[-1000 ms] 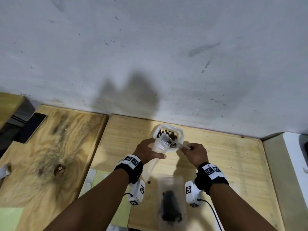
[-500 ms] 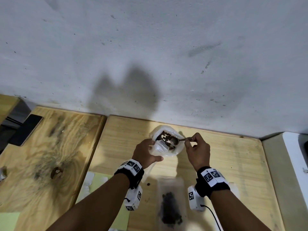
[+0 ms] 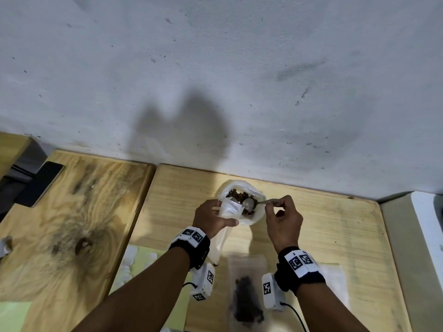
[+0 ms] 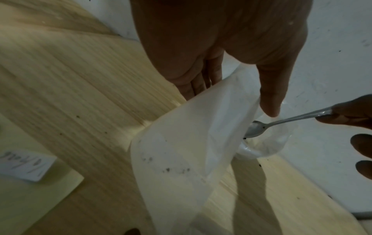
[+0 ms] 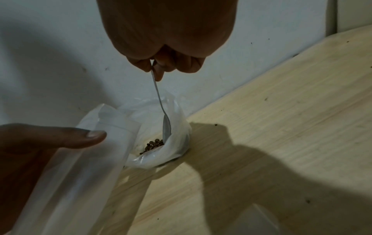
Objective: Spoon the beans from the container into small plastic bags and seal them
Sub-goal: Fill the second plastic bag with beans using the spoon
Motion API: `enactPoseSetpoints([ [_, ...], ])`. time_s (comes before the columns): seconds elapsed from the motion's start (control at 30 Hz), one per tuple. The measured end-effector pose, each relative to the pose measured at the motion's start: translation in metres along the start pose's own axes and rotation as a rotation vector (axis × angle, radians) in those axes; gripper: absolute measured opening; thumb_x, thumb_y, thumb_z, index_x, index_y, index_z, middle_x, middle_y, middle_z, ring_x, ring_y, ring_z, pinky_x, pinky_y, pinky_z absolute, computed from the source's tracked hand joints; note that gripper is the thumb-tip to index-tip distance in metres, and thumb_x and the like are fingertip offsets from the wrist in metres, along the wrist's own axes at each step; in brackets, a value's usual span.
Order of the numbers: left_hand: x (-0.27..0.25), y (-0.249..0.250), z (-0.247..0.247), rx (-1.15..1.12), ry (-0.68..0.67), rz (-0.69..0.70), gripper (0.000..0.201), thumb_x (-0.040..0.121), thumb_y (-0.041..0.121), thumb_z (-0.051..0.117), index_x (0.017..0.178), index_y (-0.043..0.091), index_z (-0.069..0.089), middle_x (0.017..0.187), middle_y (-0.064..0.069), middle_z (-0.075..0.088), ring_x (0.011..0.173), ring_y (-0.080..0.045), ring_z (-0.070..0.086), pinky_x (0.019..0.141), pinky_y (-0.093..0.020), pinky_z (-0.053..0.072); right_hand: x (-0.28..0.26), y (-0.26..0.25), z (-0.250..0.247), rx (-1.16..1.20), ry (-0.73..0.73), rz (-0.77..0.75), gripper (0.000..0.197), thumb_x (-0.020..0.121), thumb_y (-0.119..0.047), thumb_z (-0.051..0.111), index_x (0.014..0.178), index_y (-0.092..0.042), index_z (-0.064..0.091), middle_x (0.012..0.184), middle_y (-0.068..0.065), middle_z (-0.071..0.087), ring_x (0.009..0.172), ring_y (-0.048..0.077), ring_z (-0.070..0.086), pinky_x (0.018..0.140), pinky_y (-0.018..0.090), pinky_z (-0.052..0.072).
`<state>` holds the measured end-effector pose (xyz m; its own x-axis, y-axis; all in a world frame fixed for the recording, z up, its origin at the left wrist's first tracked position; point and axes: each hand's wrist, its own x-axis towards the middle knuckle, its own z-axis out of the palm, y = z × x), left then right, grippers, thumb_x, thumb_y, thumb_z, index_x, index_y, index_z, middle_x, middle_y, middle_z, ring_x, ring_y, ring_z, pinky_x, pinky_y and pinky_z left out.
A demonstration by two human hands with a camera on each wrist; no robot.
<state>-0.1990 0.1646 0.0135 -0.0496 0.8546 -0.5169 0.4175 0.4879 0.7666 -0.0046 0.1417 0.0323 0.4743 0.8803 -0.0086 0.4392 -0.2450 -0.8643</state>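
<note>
A white plastic container [image 3: 257, 213] of brown beans [image 3: 237, 195] stands on the wooden table by the wall. My left hand [image 3: 215, 216] holds a clear small bag [image 3: 229, 208] upright at its mouth, thumb [image 4: 269, 95] on the near side, just left of the container. My right hand [image 3: 275, 207] pinches the handle of a metal spoon [image 3: 249, 203]. The spoon's bowl [image 5: 166, 125] dips into the beans [image 5: 154, 143] inside the container [image 5: 175, 152]. The bag [image 4: 181, 151] hangs down and shows only a few dark specks.
A clear bag holding dark beans [image 3: 247, 295] lies flat near the front edge between my wrists. A yellow-green sheet [image 3: 143, 267] lies at lower left. A black phone [image 3: 39, 184] sits far left. A white ledge [image 3: 426, 236] borders the table's right side.
My right hand rose and shifted right, and the spoon's bowl went from the small bag's mouth down into the container's beans. My left hand kept hold of the bag.
</note>
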Motion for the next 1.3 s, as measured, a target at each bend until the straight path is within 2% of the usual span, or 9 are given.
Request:
enactPoseSetpoints([
  [0.13,0.001,-0.001,0.001,-0.025,0.003,-0.007,0.080,0.049,0.034,0.095,0.120,0.019,0.061,0.114,0.008,0.064,0.097,-0.009,0.063,0.072,-0.014,0.044,-0.002,0.000,0.004,-0.106,0.010,-0.021,0.025,0.088,-0.024,0.068,0.076,-0.019,0.047,0.052,0.005,0.054,0.046,0.032,0.051,0.050,0.034,0.045],
  [0.2,0.002,-0.002,0.001,-0.032,-0.003,-0.012,0.080,0.048,0.034,0.095,0.119,0.020,0.061,0.114,0.009,0.065,0.098,-0.009,0.064,0.071,-0.014,0.045,-0.003,0.004,0.006,-0.099,0.021,0.006,0.025,0.088,-0.023,0.068,0.076,-0.017,0.047,0.057,0.001,0.057,0.046,0.029,0.051,0.051,0.034,0.046],
  [0.33,0.005,-0.005,-0.001,-0.060,-0.014,-0.040,0.081,0.044,0.037,0.095,0.117,0.021,0.064,0.112,0.007,0.068,0.097,-0.011,0.066,0.079,-0.022,0.050,-0.008,0.009,0.013,0.053,0.046,0.150,0.022,0.086,-0.015,0.070,0.074,-0.015,0.050,0.076,-0.001,0.066,0.054,0.021,0.054,0.058,0.032,0.046],
  [0.53,0.008,0.002,-0.003,-0.086,-0.045,-0.049,0.061,0.046,0.031,0.095,0.101,0.020,0.071,0.101,0.006,0.072,0.091,-0.011,0.067,0.072,-0.021,0.048,-0.018,0.011,0.025,0.175,0.079,0.450,0.028,0.078,-0.015,0.075,0.066,-0.007,0.050,0.070,0.003,0.065,0.066,0.024,0.056,0.064,0.031,0.043],
  [0.7,0.007,0.004,0.000,-0.045,-0.107,-0.013,0.085,0.035,0.038,0.092,0.114,0.018,0.067,0.105,0.003,0.073,0.090,-0.012,0.070,0.077,-0.026,0.056,-0.030,0.017,0.043,0.361,0.024,0.659,0.040,0.058,-0.030,0.078,0.055,-0.022,0.039,0.061,0.007,0.040,0.058,0.021,0.034,0.057,0.036,0.032],
  [0.83,0.005,0.005,-0.001,-0.007,-0.139,0.005,0.099,0.026,0.047,0.087,0.118,0.017,0.066,0.105,0.003,0.072,0.090,-0.011,0.070,0.077,-0.024,0.055,-0.028,0.019,0.048,0.500,0.001,0.762,0.036,0.070,-0.013,0.078,0.065,-0.017,0.043,0.064,0.009,0.035,0.052,0.019,0.028,0.047,0.028,0.027],
  [1.03,0.005,0.006,-0.008,-0.015,-0.104,-0.015,0.097,0.026,0.050,0.088,0.116,0.020,0.066,0.110,0.004,0.070,0.095,-0.012,0.068,0.085,-0.031,0.056,-0.020,0.030,0.042,0.556,0.022,0.733,0.037,0.076,-0.010,0.078,0.067,-0.017,0.043,0.060,0.005,0.031,0.049,0.018,0.026,0.047,0.028,0.024],
  [1.2,0.006,0.009,-0.009,0.000,-0.109,-0.007,0.094,0.029,0.048,0.090,0.115,0.021,0.065,0.110,0.003,0.070,0.094,-0.012,0.068,0.075,-0.023,0.053,-0.012,0.036,0.025,0.551,0.032,0.662,0.045,0.075,-0.008,0.080,0.060,-0.021,0.040,0.061,0.004,0.031,0.051,0.018,0.025,0.050,0.028,0.023],
  [1.3,0.007,0.009,-0.011,0.030,-0.117,-0.003,0.085,0.040,0.033,0.095,0.117,0.019,0.063,0.111,0.002,0.068,0.095,-0.013,0.066,0.068,-0.018,0.047,-0.006,0.036,0.010,0.532,0.032,0.623,0.043,0.076,-0.006,0.078,0.059,-0.022,0.042,0.059,0.003,0.035,0.053,0.017,0.028,0.052,0.028,0.025],
])
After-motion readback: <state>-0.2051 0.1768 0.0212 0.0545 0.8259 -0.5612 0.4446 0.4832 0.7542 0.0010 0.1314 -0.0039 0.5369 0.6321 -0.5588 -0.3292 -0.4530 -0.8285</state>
